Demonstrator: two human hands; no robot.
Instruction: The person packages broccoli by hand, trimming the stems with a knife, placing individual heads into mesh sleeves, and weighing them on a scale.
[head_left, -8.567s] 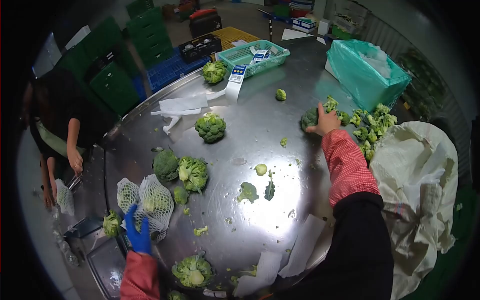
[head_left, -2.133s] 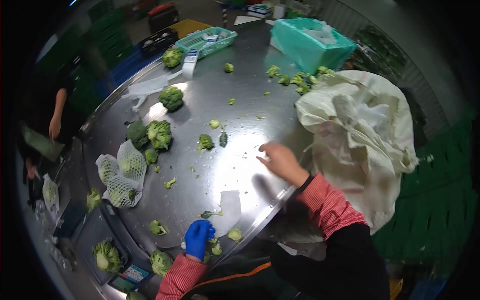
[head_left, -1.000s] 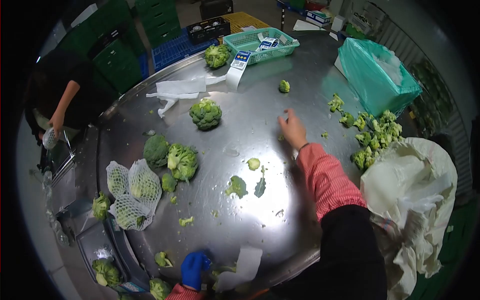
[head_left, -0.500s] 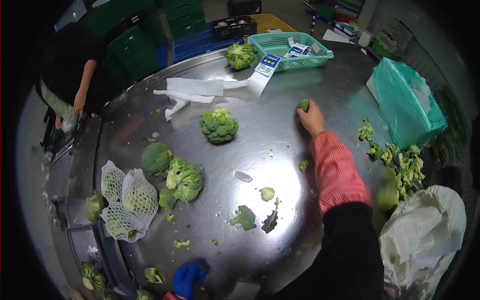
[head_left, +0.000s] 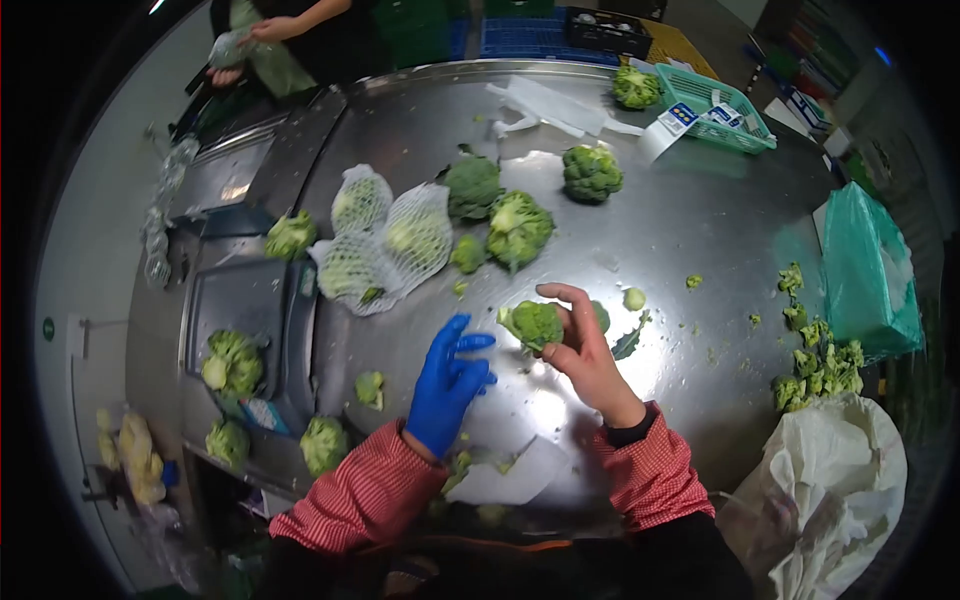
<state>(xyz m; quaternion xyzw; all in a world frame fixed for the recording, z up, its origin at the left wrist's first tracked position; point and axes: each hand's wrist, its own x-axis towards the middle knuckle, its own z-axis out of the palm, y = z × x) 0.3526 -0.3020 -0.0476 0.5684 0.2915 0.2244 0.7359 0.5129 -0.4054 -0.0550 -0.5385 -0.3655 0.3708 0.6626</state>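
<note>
My right hand (head_left: 590,355), bare, grips a small broccoli floret (head_left: 535,325) between thumb and fingers above the steel table. Just left of it, my left hand (head_left: 447,385) in a blue glove is open, its fingers apart and holding nothing. Beyond the hands sit a pale-stemmed broccoli head (head_left: 520,228), a darker one (head_left: 470,185) and a small piece (head_left: 467,253). White foam nets (head_left: 415,235) wrap broccoli beside them. A broccoli leaf (head_left: 630,338) lies behind my right hand, partly hidden.
At the far edge, a green basket (head_left: 755,140) holds labels beside white netting (head_left: 550,108). Trimmings (head_left: 825,370) lie at right near a teal bag (head_left: 870,275) and a white sack (head_left: 830,490). A grey tray (head_left: 240,285) stands left. Another person's hands (head_left: 270,30) hold something wrapped.
My right hand has drawn back from the table's far right toward me with the floret. My gloved left hand has risen beside it. The view has swung left.
</note>
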